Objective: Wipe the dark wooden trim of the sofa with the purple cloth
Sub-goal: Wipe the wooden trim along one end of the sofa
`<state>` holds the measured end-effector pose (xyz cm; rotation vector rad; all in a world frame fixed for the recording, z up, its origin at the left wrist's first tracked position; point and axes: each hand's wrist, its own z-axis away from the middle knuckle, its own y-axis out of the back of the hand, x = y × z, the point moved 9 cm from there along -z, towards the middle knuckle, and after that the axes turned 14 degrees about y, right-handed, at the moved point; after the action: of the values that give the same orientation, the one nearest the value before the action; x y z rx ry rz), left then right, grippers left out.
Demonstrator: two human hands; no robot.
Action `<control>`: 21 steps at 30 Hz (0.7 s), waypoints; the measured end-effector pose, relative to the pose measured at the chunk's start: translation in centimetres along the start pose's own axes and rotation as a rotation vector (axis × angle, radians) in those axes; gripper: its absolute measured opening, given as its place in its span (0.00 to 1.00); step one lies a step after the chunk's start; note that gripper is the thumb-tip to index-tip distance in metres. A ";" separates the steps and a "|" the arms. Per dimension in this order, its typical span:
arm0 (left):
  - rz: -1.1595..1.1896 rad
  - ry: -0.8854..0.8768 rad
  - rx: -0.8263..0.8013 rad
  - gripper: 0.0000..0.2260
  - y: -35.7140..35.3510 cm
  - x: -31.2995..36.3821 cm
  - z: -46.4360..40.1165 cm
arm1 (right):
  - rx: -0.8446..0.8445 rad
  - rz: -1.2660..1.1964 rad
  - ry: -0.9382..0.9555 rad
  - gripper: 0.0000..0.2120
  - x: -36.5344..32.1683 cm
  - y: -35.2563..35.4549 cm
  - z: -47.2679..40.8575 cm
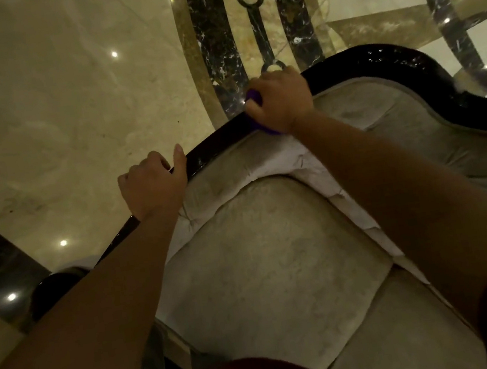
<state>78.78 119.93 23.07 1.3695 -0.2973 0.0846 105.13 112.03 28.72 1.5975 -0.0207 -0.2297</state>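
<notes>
Right hand (278, 99) presses purple cloth (254, 99).

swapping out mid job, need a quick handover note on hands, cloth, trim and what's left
Right hand: closed over the purple cloth, pressing it onto the trim at the top of the sofa back.
Left hand: bare, gripping the trim lower down, thumb on the wood.
Done: cannot tell which stretches are wiped.
Left: judging by the hand's spot, probably the curved trim to the right and the stretch under the left hand.

Purple cloth (253, 99), glossy black trim (217, 142)
</notes>
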 end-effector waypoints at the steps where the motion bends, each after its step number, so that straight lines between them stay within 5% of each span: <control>1: -0.004 0.005 -0.001 0.28 0.0 0.1 0.0 | 0.008 0.047 -0.030 0.22 1.5 0.5 0.1; 7: 0.037 -0.001 0.019 0.24 -0.1 -0.1 0.3 | 0.119 0.068 -0.266 0.20 1.3 0.2 0.1; 21: 0.351 -0.003 -0.002 0.29 1.6 -1.1 0.2 | 0.347 -0.386 -0.299 0.10 -12.4 -4.0 1.0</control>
<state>77.35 120.22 24.33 1.3040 -0.5380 0.3741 92.30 113.12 26.42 1.8910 0.0178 -0.8005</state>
